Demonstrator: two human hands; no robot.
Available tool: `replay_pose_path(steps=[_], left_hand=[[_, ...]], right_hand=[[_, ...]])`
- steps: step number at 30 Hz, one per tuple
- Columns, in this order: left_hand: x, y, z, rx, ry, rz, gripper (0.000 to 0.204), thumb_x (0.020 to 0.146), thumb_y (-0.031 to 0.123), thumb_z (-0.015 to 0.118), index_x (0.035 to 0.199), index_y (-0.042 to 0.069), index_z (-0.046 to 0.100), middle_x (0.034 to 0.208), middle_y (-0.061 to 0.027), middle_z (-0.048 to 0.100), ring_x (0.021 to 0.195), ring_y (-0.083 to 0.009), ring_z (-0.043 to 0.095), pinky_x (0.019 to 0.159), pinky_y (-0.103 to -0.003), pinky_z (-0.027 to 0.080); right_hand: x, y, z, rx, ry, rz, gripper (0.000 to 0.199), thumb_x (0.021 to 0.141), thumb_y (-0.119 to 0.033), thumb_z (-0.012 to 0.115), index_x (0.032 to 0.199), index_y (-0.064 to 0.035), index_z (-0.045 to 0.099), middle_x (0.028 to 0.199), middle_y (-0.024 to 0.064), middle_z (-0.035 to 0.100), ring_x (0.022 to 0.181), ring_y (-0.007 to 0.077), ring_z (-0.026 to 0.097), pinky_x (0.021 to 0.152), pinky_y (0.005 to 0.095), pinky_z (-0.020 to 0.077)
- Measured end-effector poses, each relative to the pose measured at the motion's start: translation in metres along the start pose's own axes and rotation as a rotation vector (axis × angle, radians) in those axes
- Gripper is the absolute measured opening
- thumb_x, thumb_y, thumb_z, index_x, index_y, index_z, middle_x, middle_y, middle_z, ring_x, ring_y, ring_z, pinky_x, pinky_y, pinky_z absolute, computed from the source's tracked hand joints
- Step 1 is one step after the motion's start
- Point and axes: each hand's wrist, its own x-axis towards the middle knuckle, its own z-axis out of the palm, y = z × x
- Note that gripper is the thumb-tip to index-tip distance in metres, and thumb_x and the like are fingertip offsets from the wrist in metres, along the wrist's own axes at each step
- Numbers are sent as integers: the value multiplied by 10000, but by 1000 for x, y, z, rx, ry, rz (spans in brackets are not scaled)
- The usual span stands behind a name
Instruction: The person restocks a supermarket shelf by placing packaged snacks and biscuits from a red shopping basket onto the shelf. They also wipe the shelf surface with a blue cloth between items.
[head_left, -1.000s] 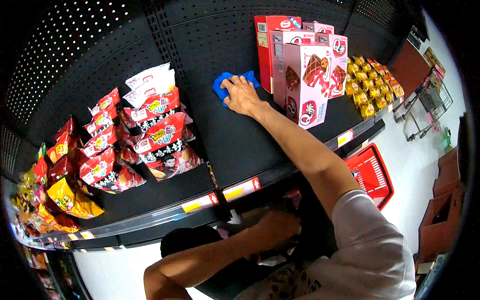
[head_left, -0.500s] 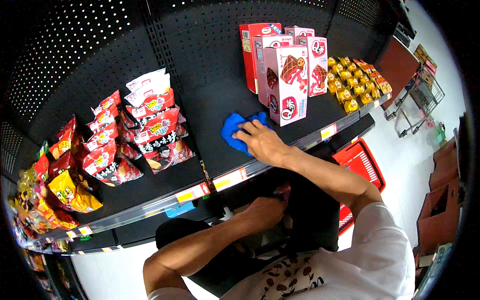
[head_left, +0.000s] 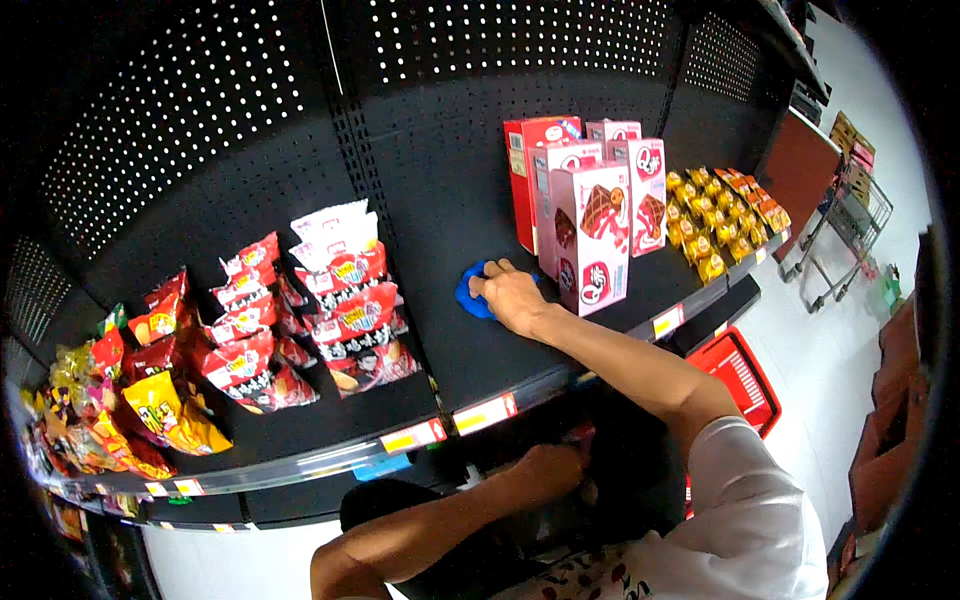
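My right hand (head_left: 510,299) rests on a blue cloth (head_left: 472,292), its fingers curled over the bunched fabric and pressing it against the black shelf (head_left: 450,355). Just right of that hand stands a group of pink snack boxes (head_left: 598,240), with a red box (head_left: 518,190) at its left rear. Lower down, below the shelf's front edge, my left hand (head_left: 553,470) is in shadow near my knees. Its fingers are too dark to make out, and whether it holds anything does not show.
Rows of red and white snack bags (head_left: 350,330) and a yellow bag (head_left: 175,415) stand on the left. Small gold-wrapped packets (head_left: 712,225) lie at the right. A red basket (head_left: 765,385) sits on the floor, with a metal cart (head_left: 850,230) beyond. Perforated panels back the shelf.
The head view has shifted, so the shelf goods appear lower. My right hand has slid the cloth deeper and leftward relative to the pink boxes; less of the cloth shows.
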Motion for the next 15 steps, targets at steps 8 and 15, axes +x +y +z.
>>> replay_pose_path(steps=[8,15], left_hand=[[-10,-24,-2,-82,39,104,212,958,222,548,1060,52,625,940,-189,700,833,-393,705,661,-488,595],[-6,-20,-22,-234,-63,177,257,963,227,572,1130,33,593,986,-204,677,904,-395,690,776,-511,577]], right_hand=[[126,45,-96,385,443,-114,228,785,-64,700,1005,-125,701,1028,181,632,987,372,627,882,471,522],[270,106,-310,291,946,-48,453,819,-303,716,1251,-174,674,1218,242,671,1258,428,547,1076,432,425]])
